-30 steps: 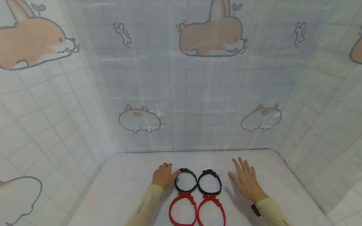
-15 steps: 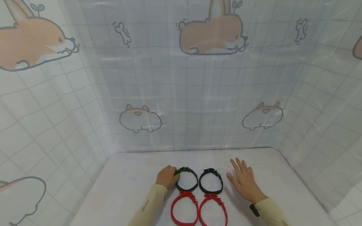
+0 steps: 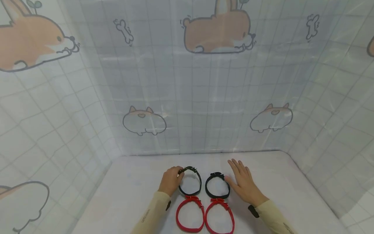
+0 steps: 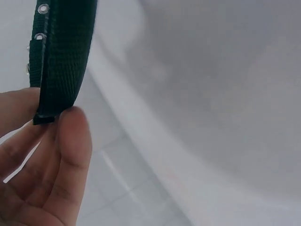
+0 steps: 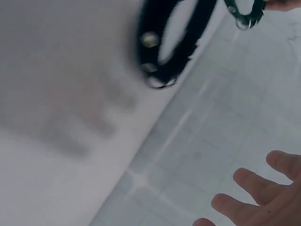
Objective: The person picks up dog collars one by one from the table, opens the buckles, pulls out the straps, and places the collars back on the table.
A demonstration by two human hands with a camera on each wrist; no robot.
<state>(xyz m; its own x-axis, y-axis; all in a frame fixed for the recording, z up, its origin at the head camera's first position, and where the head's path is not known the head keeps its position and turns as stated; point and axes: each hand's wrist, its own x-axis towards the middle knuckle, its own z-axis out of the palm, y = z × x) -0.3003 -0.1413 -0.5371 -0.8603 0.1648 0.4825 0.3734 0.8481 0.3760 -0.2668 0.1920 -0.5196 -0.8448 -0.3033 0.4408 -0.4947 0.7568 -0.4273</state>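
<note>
My left hand [image 3: 170, 180] pinches a dark green buckled collar [image 3: 200, 182] by its upper left edge, and that side looks slightly raised. In the left wrist view, thumb and fingers grip one end of the green strap [image 4: 70, 47], which has metal eyelets. A black collar [image 3: 216, 196] lies to its right. My right hand [image 3: 245, 187] is beside the black collar, fingers straight and spread, with the thumb close to the buckle side; whether it touches is unclear. The right wrist view shows the black collar [image 5: 149, 23] apart from the visible fingers.
Two red collars, a left one [image 3: 190, 230] and a right one [image 3: 232, 217], lie side by side nearer to me. The white table [image 3: 131, 188] ends at the back against a curtain [image 3: 193, 97] with cartoon dogs, which also hangs along both sides.
My left hand has taken hold of the green collar and moved it slightly up and away from the black one. My right hand has moved left to the black collar.
</note>
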